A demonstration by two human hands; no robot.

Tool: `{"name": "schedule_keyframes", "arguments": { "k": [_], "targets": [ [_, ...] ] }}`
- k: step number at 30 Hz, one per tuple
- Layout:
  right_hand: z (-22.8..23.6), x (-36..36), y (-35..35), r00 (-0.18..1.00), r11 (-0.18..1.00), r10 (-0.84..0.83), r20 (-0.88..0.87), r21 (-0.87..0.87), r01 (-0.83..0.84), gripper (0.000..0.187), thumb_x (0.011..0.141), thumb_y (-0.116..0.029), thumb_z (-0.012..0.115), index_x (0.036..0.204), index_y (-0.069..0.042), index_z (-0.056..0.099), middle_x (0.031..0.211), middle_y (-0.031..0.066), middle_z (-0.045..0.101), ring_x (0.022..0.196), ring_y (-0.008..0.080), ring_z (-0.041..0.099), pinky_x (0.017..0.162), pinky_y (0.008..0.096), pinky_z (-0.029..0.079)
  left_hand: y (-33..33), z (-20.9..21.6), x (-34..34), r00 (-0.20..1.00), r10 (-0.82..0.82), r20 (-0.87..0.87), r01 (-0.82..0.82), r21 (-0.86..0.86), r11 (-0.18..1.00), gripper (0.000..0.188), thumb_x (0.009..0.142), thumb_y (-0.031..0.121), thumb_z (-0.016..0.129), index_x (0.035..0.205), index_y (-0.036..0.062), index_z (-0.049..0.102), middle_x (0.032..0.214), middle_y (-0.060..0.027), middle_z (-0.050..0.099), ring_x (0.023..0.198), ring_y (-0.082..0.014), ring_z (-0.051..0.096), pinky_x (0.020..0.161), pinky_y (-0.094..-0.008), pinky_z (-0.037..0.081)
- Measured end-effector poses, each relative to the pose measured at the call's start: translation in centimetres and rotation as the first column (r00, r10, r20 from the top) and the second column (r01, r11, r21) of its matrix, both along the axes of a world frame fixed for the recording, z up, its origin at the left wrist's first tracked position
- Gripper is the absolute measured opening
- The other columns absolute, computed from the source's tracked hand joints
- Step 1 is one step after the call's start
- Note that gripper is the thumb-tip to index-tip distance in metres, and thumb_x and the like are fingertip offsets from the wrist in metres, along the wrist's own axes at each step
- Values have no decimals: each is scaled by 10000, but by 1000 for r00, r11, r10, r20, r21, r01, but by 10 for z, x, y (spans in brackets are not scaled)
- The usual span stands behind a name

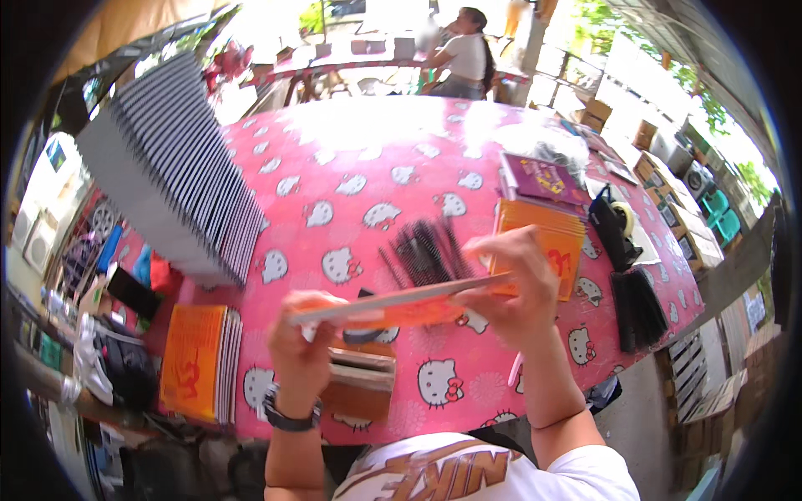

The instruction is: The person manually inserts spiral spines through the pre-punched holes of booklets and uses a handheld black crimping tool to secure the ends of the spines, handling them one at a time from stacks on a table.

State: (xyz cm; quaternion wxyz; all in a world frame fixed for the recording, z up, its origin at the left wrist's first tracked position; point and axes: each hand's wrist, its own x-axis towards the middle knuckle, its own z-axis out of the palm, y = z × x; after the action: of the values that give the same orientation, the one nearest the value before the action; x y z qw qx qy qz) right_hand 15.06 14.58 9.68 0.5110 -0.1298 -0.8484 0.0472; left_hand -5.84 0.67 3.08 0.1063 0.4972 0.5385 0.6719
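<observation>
Above the pink desk, my left grip and right grip clasp opposite ends of an orange-covered booklet, tilted nearly edge-on; beyond it lie black binding coils, slightly blurred.

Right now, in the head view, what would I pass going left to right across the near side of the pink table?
Stack of orange booklets, left hand, held booklet, right hand, bundle of black strips.
</observation>
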Motion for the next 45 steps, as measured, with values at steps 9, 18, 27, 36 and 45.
{"name": "schedule_keyframes", "arguments": {
  "k": [9, 18, 27, 36, 45],
  "targets": [
    [-100, -12, -33, 880, 727, 470, 64, -594, -345, 313, 681, -63, 781, 960, -30, 642, 799, 73, 621, 698, 209, 612, 607, 299, 495, -41, -17, -69, 977, -180, 111, 166, 121, 979, 227, 813, 32, 680, 1000, 11, 554, 920, -21, 581, 850, -93, 544, 773, -230, 437],
    [-96, -15, -40, 868, 777, 463, 181, -554, -299, 244, 768, -69, 698, 998, -40, 622, 772, 71, 620, 631, 167, 594, 554, 269, 491, -53, -48, -75, 966, -68, 248, 84, -54, 995, 228, 834, 204, 688, 972, 76, 558, 902, -22, 582, 800, -127, 553, 726, -288, 464],
    [-151, -73, 76, 963, 744, 178, 202, -669, 3, 162, 798, -137, 624, 891, -4, 628, 790, 143, 650, 704, 276, 639, 675, 342, 513, -57, -118, -73, 876, 51, 479, 38, -173, 984, 296, 794, 89, 679, 1060, 42, 558, 961, -35, 598, 908, -135, 571, 823, -285, 448],
    [-171, -96, 68, 920, 813, 17, 391, -542, 215, 299, 782, -127, 590, 1057, -15, 557, 965, 180, 567, 903, 303, 586, 828, 363, 476, -43, -56, -38, 858, 198, 474, -175, -92, 980, 220, 832, 158, 620, 997, 30, 550, 871, -16, 527, 833, -106, 522, 797, -246, 413],
    [-81, -12, 17, 801, 51, 510, -315, -918, -393, 267, 964, -140, 456, 1215, -49, 456, 806, -16, 417, 581, 28, 369, 488, 193, 319, -37, -56, -27, 729, 161, 665, -205, -11, 979, 219, 881, 91, 513, 1089, 25, 519, 787, -7, 531, 770, -109, 532, 789, -259, 436]
  ]
}}
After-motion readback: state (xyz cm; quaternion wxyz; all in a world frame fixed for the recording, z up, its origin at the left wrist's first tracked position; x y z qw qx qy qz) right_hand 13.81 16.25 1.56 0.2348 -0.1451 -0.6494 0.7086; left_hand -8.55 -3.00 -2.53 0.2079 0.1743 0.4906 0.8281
